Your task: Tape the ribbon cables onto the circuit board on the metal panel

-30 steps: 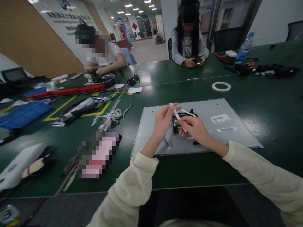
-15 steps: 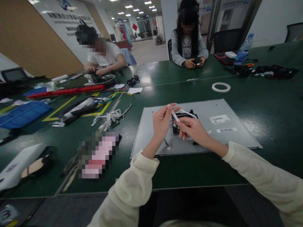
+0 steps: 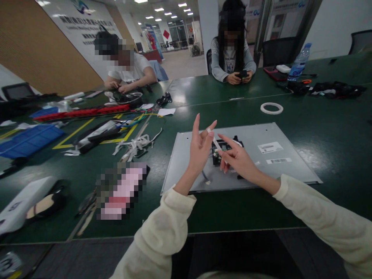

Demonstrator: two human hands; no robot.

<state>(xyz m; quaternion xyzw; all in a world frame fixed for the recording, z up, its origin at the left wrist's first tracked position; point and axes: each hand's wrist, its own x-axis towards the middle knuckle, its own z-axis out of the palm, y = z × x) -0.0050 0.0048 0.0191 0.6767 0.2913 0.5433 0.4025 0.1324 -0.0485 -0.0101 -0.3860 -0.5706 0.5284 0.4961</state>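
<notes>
A short white strip of tape (image 3: 215,142) is stretched at a slant between my two hands, above the panel. My left hand (image 3: 199,149) pinches its upper end between thumb and a finger, with the index finger pointing up. The lower end is pinched by my right hand (image 3: 236,158), whose index finger reaches forward. Below them lies a flat grey metal panel (image 3: 186,166) with white labels (image 3: 270,147). On the panel, partly hidden by my hands, sits a black piece with a circuit board (image 3: 216,158). A short grey cable (image 3: 206,177) lies beside it.
A roll of white tape (image 3: 271,108) lies beyond the panel. To the left are a pixelated phone (image 3: 124,190), crumpled white strips (image 3: 137,145), a blue tray (image 3: 31,141) and a red bar (image 3: 81,112). Two people sit across the table, near a water bottle (image 3: 300,62).
My left index finger has lifted and now points up. The right index finger has stretched forward. Both hands keep their pinch on the tape strip, which stays in about the same place.
</notes>
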